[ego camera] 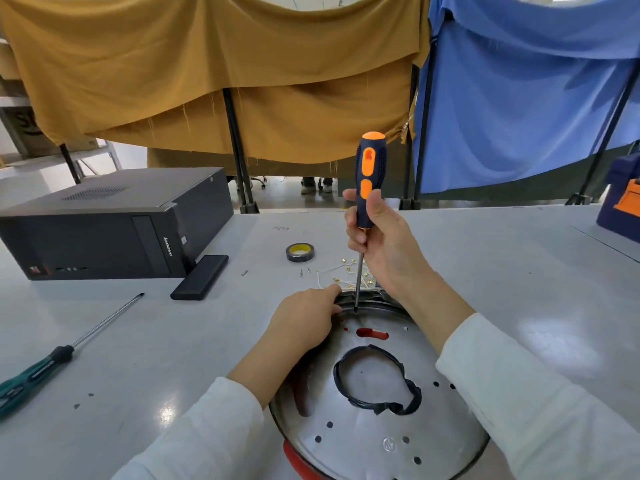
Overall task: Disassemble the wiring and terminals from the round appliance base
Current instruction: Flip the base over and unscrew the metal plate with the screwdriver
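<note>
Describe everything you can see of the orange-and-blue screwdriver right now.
The screwdriver stands nearly upright, tip down. Its handle is dark blue with orange inserts and an orange cap, apparently rubbery plastic; the slim metal shaft ends in a dark tip set at the far inner rim of the round metal base. The right hand grips the handle's lower end. The left hand rests on the base rim beside the tip.

Bright, even overhead light fills the scene. Soft white glare patches sit on the grey surface [540,271] left and right of the fingers [356,233], with only faint shadows. Focus is mostly sharp; wide-angle distortion bends the edges.
</note>
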Action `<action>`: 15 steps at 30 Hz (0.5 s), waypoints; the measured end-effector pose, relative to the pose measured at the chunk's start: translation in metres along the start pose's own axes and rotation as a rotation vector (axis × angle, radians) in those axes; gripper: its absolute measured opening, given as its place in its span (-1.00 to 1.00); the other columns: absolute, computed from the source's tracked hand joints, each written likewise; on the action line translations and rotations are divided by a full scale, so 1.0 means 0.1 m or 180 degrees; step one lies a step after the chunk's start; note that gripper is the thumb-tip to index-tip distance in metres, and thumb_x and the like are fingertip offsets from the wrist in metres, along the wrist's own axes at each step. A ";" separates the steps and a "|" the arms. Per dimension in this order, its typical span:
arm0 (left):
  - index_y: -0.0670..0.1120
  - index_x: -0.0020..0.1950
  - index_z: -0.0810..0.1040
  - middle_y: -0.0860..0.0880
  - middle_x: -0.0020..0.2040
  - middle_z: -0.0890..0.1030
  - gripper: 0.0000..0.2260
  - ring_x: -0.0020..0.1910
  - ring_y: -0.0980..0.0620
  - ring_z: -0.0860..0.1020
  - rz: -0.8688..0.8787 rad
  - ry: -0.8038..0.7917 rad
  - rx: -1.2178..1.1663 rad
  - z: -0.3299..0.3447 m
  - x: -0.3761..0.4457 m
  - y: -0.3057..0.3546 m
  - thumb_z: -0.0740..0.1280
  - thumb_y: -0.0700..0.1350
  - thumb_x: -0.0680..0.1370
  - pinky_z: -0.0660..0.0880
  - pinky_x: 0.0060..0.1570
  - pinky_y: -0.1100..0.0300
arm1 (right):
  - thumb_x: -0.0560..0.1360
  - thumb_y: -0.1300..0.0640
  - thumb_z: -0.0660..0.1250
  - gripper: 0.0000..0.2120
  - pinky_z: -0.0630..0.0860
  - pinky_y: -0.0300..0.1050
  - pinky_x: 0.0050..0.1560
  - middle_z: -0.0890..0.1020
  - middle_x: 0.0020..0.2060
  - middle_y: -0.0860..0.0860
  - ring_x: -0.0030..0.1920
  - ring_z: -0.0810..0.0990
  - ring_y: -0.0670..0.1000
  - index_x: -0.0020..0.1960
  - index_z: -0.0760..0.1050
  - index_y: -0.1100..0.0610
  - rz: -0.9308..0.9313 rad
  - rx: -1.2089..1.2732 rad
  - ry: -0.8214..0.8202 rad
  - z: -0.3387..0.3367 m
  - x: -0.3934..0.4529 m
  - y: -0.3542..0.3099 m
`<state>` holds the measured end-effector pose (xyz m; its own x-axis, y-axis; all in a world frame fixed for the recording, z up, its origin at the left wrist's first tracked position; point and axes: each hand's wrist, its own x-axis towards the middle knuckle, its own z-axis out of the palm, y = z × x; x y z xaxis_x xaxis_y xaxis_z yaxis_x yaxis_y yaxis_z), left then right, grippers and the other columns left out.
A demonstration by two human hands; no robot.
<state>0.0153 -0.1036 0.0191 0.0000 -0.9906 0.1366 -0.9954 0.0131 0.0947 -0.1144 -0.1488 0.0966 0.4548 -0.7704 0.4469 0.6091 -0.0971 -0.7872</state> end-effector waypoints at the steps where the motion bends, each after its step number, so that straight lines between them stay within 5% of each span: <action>1: -0.04 0.12 0.37 -0.11 0.03 0.60 -0.89 -0.04 -0.16 0.55 -0.0004 0.0005 -0.0001 0.00 0.00 0.00 0.14 -0.08 0.63 0.42 -0.20 0.07 | 0.55 -0.08 0.15 -0.66 0.19 -0.27 -0.42 0.47 -0.35 -0.03 -0.43 0.27 -0.12 0.12 0.50 0.15 0.0038 -0.0009 0.0003 0.01 0.00 -0.01; 6: -0.04 0.09 0.35 -0.12 0.00 0.60 -0.90 -0.06 -0.17 0.54 -0.0011 0.0016 0.0020 -0.01 -0.01 0.01 0.13 -0.05 0.63 0.39 -0.24 0.09 | 0.51 0.11 0.27 -0.89 0.15 -0.26 -0.41 0.38 -0.35 -0.04 -0.42 0.21 -0.09 -0.03 0.37 0.12 0.0055 -0.0186 0.0038 0.04 -0.04 0.03; 15: -0.02 0.04 0.35 -0.09 0.01 0.60 -0.97 -0.04 -0.16 0.54 -0.0008 0.0081 -0.0066 0.00 -0.03 0.01 0.15 -0.11 0.61 0.33 -0.25 0.11 | 0.46 0.04 0.25 -0.78 0.29 -0.24 -0.38 0.58 -0.27 0.02 -0.41 0.33 -0.05 -0.01 0.42 0.19 -0.0180 -0.0177 0.0072 -0.04 -0.07 0.08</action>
<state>0.0145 -0.1005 0.0188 0.0053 -0.9869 0.1613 -0.9932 0.0136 0.1155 -0.1156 -0.1469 0.0852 0.4055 -0.7766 0.4821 0.5961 -0.1752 -0.7836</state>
